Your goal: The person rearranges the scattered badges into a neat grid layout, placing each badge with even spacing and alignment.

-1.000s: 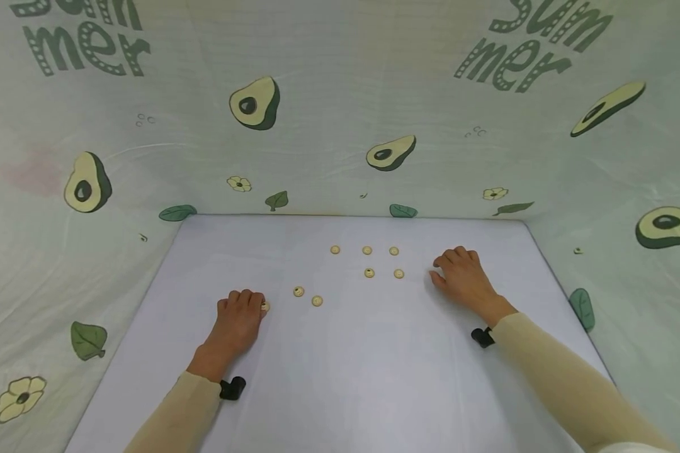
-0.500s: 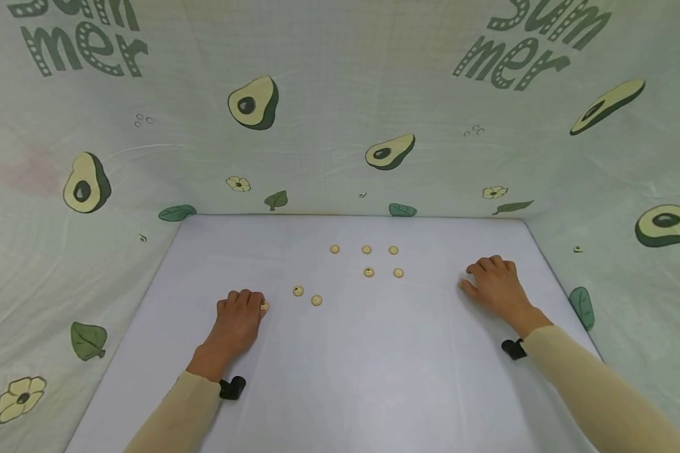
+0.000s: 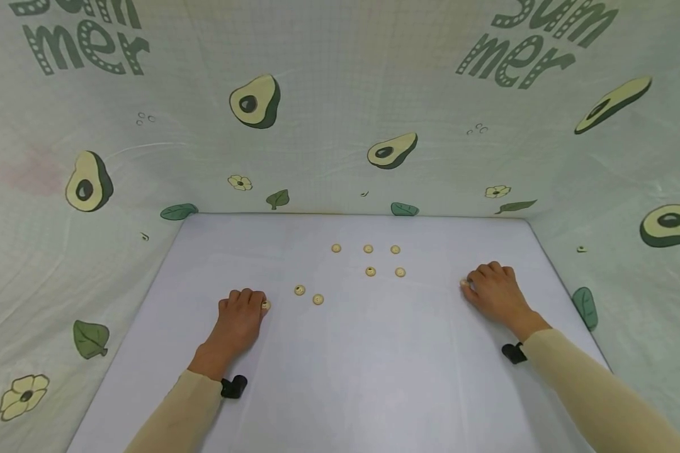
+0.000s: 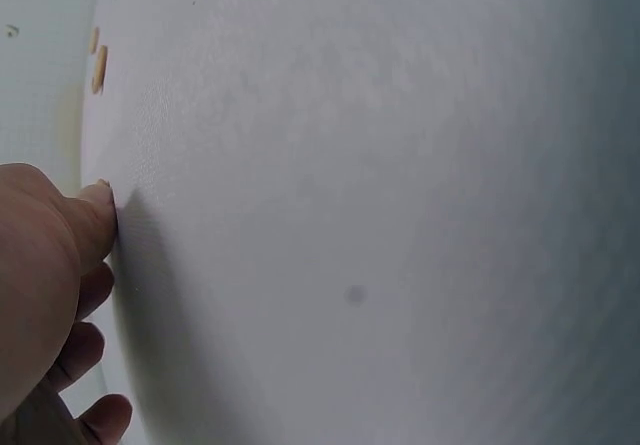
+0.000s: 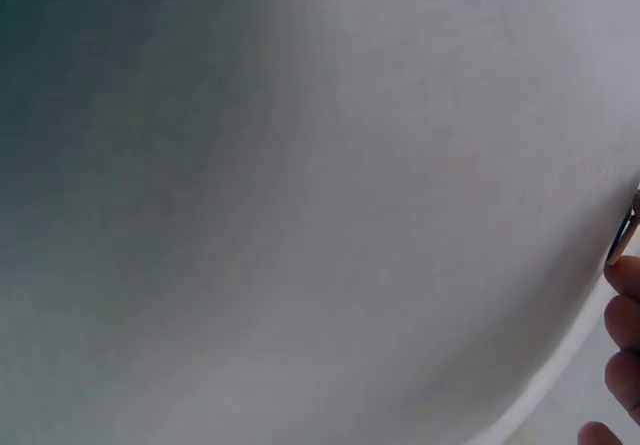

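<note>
Between the thumb and fingers of my left hand (image 3: pixel 240 321), a small round wooden disc (image 3: pixel 266 304) shows at the tips, low on the white table (image 3: pixel 374 377). The left wrist view has that hand's thumb down near the surface; the disc is hidden there. On the right side, my right hand (image 3: pixel 495 296) pinches another wooden disc (image 3: pixel 464 283). The right wrist view catches this disc (image 5: pixel 624 240) edge-on and tilted, at the fingertips. Two loose discs lie nearest the left hand, one with a dark mark (image 3: pixel 300 290) and one plain (image 3: pixel 318 299).
Toward the back, three discs form a row, including a middle disc (image 3: pixel 368 249). Below them lie a dark-marked disc (image 3: pixel 371 272) and a plain disc (image 3: pixel 400 272). A patterned cloth (image 3: pixel 317 113) hangs along the table's back and sides.
My right hand has moved right and slightly toward me, and the disc at its fingertips now shows. My left hand and the loose discs have stayed in place.
</note>
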`<state>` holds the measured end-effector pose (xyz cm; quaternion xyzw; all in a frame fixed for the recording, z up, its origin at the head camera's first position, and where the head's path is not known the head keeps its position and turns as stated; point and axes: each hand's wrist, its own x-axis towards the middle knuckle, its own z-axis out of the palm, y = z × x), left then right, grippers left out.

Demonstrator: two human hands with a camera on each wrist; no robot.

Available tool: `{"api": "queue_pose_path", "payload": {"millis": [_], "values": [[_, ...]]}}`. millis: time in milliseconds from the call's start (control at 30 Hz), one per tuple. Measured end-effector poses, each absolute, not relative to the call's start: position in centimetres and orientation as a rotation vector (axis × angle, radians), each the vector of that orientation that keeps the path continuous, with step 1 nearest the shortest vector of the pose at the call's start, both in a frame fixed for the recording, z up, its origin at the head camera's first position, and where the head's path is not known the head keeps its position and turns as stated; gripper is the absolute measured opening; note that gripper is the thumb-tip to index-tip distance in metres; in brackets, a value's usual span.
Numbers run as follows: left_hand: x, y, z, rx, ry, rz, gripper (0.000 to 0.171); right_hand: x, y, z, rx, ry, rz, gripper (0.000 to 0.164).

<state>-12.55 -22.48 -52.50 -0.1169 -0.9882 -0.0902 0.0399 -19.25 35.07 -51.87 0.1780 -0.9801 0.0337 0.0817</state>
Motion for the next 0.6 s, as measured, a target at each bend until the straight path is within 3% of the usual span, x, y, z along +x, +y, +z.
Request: {"api": "queue_pose_path", "payload": {"millis": [133, 467, 600], "values": [[-12.46, -22.41, -52.3, -0.351, -3.035, -0.276, 0.02, -19.28, 34.95, -51.75, 0.571, -2.96, 0.182, 0.024], [-12.49, -22.26, -52.13, -0.332, -3.055, -0.275, 0.02, -19.4, 34.57, -51.49, 0.407, -2.959, 0.074, 0.033], [-12.44, -22.31, -52.08, -0.337, -3.041, -0.286, 0.019, -19.5, 34.64, -51.66, 0.487, -2.979, 0.09, 0.03]]}}
